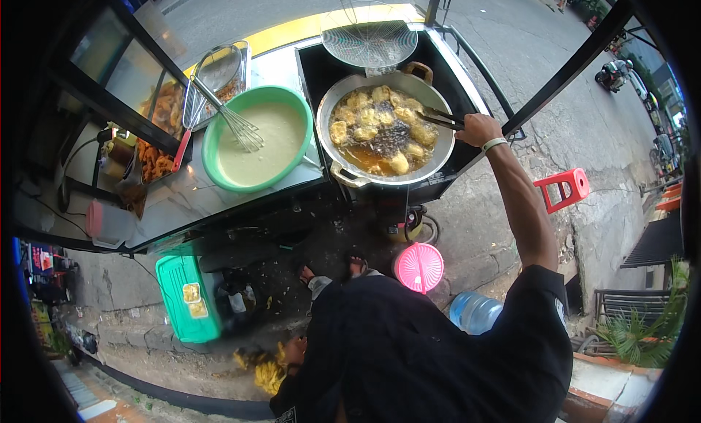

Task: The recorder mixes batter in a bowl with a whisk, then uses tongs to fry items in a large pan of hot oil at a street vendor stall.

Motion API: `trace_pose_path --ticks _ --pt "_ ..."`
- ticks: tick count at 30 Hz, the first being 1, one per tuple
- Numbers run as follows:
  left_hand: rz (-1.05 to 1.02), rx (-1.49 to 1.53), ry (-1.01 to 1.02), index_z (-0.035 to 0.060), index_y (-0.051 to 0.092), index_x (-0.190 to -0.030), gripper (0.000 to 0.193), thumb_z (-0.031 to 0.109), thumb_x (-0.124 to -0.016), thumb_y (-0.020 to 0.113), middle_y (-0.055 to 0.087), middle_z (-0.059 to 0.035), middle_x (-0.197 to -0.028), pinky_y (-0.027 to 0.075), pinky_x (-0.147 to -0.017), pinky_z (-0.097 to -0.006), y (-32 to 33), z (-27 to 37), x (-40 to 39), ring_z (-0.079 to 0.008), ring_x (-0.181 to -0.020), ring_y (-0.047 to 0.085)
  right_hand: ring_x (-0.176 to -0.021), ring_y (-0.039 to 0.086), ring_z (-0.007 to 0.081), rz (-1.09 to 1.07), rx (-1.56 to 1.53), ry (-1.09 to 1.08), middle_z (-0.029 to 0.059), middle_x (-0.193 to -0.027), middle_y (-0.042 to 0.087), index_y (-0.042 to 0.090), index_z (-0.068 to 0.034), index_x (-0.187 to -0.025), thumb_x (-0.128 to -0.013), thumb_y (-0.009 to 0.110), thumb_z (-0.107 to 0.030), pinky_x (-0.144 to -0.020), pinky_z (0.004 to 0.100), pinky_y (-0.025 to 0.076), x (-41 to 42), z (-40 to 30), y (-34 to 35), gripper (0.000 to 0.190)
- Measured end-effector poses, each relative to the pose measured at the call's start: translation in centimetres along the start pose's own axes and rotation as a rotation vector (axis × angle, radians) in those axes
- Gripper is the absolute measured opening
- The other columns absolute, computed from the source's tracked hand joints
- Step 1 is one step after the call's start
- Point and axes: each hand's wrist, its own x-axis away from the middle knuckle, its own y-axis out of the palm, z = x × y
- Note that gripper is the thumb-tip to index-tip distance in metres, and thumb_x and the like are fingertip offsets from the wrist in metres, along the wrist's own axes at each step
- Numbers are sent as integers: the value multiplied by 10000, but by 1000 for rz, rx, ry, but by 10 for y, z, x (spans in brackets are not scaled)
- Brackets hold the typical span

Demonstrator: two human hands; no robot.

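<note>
My right hand (480, 132) grips a pair of dark tongs (441, 117), reaching in over the right rim of a large metal wok (324, 122). Battered fritters (366, 133) float in the wok's bubbling brown oil (358, 156). The tongs' tips are among the fritters at the right; whether they pinch one is unclear. Low at my side, my left hand (296, 351) is partly hidden by my dark shirt. Right beside it are yellow bananas (269, 376), blurred, and I cannot tell whether it holds any.
Left of the wok stands a green basin (210, 163) of pale batter (274, 144) with a whisk (241, 128). A wire strainer (372, 40) lies behind the wok. Below are a gas cylinder (402, 230), a pink lidded container (419, 267), a water jug (475, 312) and a green box (183, 313).
</note>
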Motion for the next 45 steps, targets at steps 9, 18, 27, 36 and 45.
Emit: trace_pose_path --ticks 9,18,27,36,45 --pt "226 -103 141 34 646 -1098 305 197 -841 669 641 -212 -1053 486 -798 -460 42 -76 -7 -394 -929 617 -900 694 310 159 -78 55 166 -930 710 698 -32 -927 -791 641 -263 -772 412 561 -73 -63 60 274" --pt "203 -213 134 26 642 -1050 268 213 -858 660 651 -214 -999 496 -753 -449 43 -83 -8 -388 -902 629 -1058 638 333 -12 -161 99 177 -1088 680 708 -59 -1033 -878 571 -399 -914 417 510 -75 -30 40 399" --pt "83 -393 31 21 638 -1009 227 196 -866 656 662 -204 -972 504 -730 -438 38 -71 -21 -379 -889 640 -986 652 359 42 -141 136 223 -994 683 665 6 -983 -847 636 -409 -855 439 514 -47 12 37 437" --pt "67 295 -11 -10 581 -937 218 194 -887 642 666 -172 -920 516 -683 -395 -6 12 7 -300 -856 668 -842 694 312 173 -23 -34 163 -849 703 680 -31 -892 -707 714 -293 -754 410 557 -65 -36 54 322" --pt "105 42 -3 2 553 -1045 244 199 -909 597 657 -147 -1052 549 -724 -361 35 -57 -11 -237 -945 667 -903 677 363 152 -172 73 223 -925 693 713 -12 -906 -848 602 -347 -806 435 540 -61 -34 39 357"
